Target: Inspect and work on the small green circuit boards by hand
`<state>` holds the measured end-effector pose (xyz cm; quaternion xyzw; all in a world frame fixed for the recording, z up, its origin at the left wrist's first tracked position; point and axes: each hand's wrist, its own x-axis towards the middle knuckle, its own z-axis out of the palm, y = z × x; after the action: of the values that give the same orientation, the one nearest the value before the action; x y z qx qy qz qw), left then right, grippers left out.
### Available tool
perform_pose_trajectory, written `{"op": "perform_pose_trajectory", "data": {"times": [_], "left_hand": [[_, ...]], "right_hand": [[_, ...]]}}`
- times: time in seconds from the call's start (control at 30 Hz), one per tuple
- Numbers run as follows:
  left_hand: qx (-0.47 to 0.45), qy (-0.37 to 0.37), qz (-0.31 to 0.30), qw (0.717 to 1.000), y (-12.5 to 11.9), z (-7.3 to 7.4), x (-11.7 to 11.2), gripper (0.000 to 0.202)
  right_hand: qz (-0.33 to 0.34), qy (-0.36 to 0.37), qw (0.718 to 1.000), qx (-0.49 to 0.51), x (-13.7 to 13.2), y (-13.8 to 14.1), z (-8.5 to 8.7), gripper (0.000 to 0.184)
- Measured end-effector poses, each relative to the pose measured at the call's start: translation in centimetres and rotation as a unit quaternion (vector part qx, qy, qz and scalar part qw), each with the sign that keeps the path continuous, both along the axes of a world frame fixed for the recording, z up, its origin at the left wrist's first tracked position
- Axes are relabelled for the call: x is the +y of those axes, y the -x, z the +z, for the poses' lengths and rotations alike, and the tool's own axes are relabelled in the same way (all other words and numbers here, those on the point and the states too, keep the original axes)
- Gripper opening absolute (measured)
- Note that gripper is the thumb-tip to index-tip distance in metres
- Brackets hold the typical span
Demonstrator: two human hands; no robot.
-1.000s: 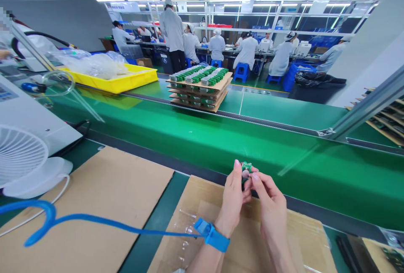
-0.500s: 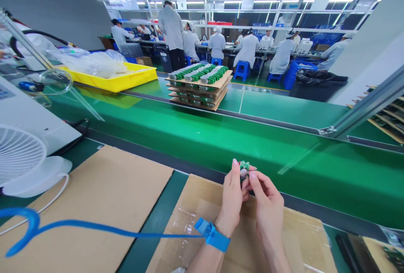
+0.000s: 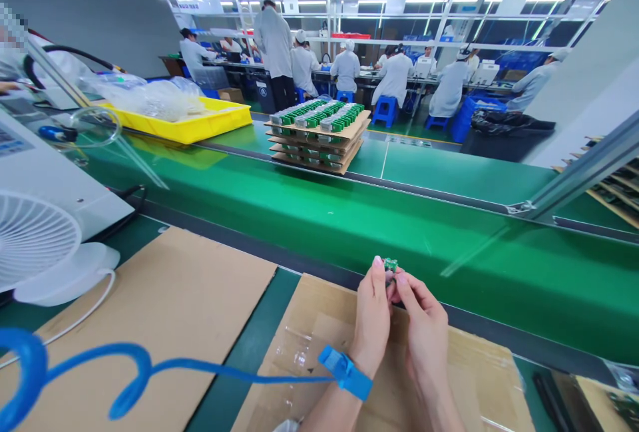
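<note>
My left hand [image 3: 373, 315] and my right hand [image 3: 423, 329] meet above a cardboard sheet [image 3: 319, 339] at the near edge of the green conveyor belt [image 3: 349, 219]. Together their fingertips pinch a small green circuit board [image 3: 390, 264], most of it hidden behind the fingers. A blue wrist strap [image 3: 345, 372] circles my left wrist, and its coiled blue cord [image 3: 124, 372] trails off to the left.
A white desk fan [image 3: 34, 245] stands at the left beside a second cardboard sheet [image 3: 150, 325]. Across the belt sit a stack of cardboard trays holding green boards [image 3: 319, 134] and a yellow tray [image 3: 184, 122] with plastic bags. Several people in white coats work behind.
My hands stay together on the small board, shifting slightly right and lower in view. The blue cord has curled into a loop at the lower left.
</note>
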<state>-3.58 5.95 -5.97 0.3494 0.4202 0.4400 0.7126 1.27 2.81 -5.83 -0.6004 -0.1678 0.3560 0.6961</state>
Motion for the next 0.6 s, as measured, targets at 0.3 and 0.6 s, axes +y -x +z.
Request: {"op": "perform_pose_trajectory", "data": {"times": [0.3, 0.6], "left_hand": [[-0.02, 0.044, 0.008, 0.999, 0.1, 1.0, 0.1, 0.06], [-0.006, -0.031, -0.035, 0.999, -0.2, 0.2, 1.1, 0.058]], "right_hand": [[0.015, -0.014, 1.0, -0.009, 0.2, 0.0, 0.8, 0.033], [0.015, -0.04, 0.997, -0.07, 1.5, -0.5, -0.7, 0.026]]}}
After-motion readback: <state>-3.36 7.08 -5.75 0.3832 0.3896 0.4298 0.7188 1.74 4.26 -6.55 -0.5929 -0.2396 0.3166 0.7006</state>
